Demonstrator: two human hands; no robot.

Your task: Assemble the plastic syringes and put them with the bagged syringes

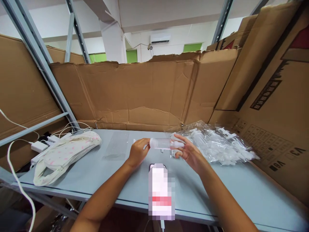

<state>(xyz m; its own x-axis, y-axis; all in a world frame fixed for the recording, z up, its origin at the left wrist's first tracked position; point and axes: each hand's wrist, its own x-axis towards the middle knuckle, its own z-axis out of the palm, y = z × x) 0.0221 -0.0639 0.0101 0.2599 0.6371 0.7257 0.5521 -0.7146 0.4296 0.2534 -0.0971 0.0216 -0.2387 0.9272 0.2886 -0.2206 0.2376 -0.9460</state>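
And here we are: cardboard (145, 91) walls in the back and both sides of a grey table (231, 180), with metal posts (44, 58) slanting up at the left. Over on the right of the tabletop, a big clear bag (217, 145) spreads out, full of white and see-through plastic pieces. Across at the left lies a pale cloth (70, 149) with pink spots, folded and flat, a loop of it near the front edge. Now to the middle, where both hands are up over the table! The left hand (138, 151) has the tube (160, 143) pinched at its left end, fingertips and thumb closed on it. The right hand (189, 151) has the other end, in a looser grip, fingers spread and curved around it. So the tube lies sideways between the two hands, clear along its body and whitish at its ends. Straight below it, a phone (160, 190) lies at the front edge, its face blurred into blocks, a white plug (162, 224) at its near end. Just left of the left hand, a clear sleeve (117, 145) lies flat. And beyond the cloth at far left, white adapters (39, 147) sit among thin white cables (63, 130).
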